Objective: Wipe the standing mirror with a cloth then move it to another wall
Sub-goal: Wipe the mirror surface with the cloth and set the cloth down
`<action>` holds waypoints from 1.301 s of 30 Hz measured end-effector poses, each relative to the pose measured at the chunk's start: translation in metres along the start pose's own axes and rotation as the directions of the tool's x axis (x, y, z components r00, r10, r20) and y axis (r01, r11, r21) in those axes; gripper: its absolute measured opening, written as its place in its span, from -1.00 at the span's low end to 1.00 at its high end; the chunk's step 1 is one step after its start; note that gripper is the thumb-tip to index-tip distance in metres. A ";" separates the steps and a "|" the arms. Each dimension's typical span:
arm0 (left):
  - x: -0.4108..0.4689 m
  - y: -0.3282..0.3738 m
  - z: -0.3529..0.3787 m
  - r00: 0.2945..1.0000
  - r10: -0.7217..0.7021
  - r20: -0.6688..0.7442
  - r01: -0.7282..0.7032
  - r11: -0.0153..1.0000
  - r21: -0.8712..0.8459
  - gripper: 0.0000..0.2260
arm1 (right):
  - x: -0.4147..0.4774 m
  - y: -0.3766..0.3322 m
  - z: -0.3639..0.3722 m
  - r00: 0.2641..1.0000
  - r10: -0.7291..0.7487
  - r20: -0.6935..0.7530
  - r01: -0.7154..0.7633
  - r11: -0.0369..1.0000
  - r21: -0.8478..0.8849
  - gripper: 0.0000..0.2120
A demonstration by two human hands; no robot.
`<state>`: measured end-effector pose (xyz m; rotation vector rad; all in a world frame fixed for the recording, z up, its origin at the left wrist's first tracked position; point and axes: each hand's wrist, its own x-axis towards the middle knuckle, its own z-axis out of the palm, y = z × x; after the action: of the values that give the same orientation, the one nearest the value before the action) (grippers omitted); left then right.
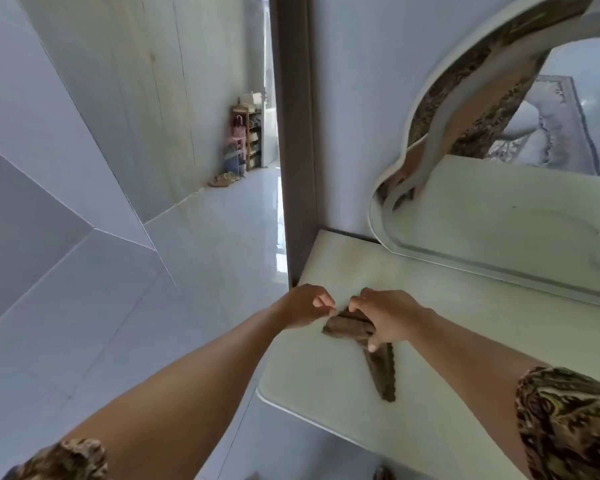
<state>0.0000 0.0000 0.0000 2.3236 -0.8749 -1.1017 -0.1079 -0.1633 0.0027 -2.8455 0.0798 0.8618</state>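
both hands down on the pale bench (447, 341), working the cloth (352, 329), a brown folded strip lying near the bench's left front edge, one tail running back toward me. right hand (388, 320) lies over the cloth's upper end, fingers curled onto it, thumb tip at its near edge; i read that grip as closed on the cloth, though the palm hides the contact itself. left hand (307, 306) sits just beside it, fingers curled in a loose pinch at the cloth's left corner; whether that grip actually has fabric i cannot tell, since the fingertips meet right at the edge. the mirror (499, 216) stands at the back of the bench, leaning to the wall, scalloped white frame, glass showing my patterned sleeve and a rug. it is well apart from the hands and untouched. my judgement: i am at the very start, gathering or folding the cloth, with no wiping begun and the move to another wall still ahead. next move calls for a firm hold on the cloth in one hand, lift it clear of the bench, then reach up and right to the glass; the free hand should probably steady the frame, since the mirror looks only propped. open hallway (222, 220) to the left, tiled, looks clear for carrying later.
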 end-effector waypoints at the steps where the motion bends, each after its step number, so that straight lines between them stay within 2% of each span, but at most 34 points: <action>1: 0.003 0.000 0.002 1.000 -0.012 0.021 0.012 1.000 -0.011 -0.75 | 0.001 0.000 -0.001 1.000 -0.002 0.012 0.003 1.000 -0.026 -0.26; 6: 0.016 0.003 0.010 0.996 -0.080 0.046 0.085 0.991 -0.099 -0.77 | 0.018 0.005 0.008 0.999 -0.042 0.013 0.043 0.987 -0.155 -0.25; 11: 0.027 0.009 0.019 0.987 -0.147 0.065 0.155 0.976 -0.151 -0.74 | 0.032 0.011 0.010 0.995 -0.092 -0.033 0.085 0.981 -0.177 -0.62; 14: 0.027 0.016 0.019 0.983 -0.167 0.072 0.176 0.972 -0.153 -0.68 | 0.035 0.013 -0.004 0.992 -0.105 -0.063 0.097 0.988 -0.122 -0.73; 22: 0.007 0.048 -0.012 0.978 -0.208 0.001 0.201 0.945 -0.257 -0.67 | 0.026 0.016 -0.054 0.988 -0.081 -0.131 0.090 0.994 0.060 -0.78; 29: -0.022 0.046 -0.044 0.981 -0.183 -0.071 0.149 0.930 -0.336 -0.65 | 0.015 -0.003 -0.107 0.985 -0.107 -0.136 0.130 0.976 0.172 -0.80; 32: -0.041 0.041 -0.061 0.975 -0.199 -0.096 0.155 0.926 -0.344 -0.47 | 0.011 -0.019 -0.129 0.977 -0.131 -0.170 0.168 0.960 0.225 -0.82; 34: -0.054 0.037 -0.075 0.975 -0.190 -0.115 0.130 0.909 -0.397 -0.61 | 0.011 -0.030 -0.144 0.964 -0.173 -0.202 0.223 0.941 0.256 -0.89; 36: -0.071 0.036 -0.093 0.966 -0.182 -0.181 0.081 0.885 -0.459 -0.63 | 0.011 -0.041 -0.163 0.942 -0.213 -0.259 0.279 0.926 0.253 -0.87; 39: -0.085 0.039 -0.112 0.960 -0.152 -0.234 0.014 0.865 -0.502 -0.44 | 0.010 -0.051 -0.188 0.912 -0.284 -0.297 0.368 0.886 0.282 -0.85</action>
<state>0.0334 0.0428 0.1357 2.0162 -0.3348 -0.8865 0.0080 -0.1456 0.1592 -2.5243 -0.2039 0.3753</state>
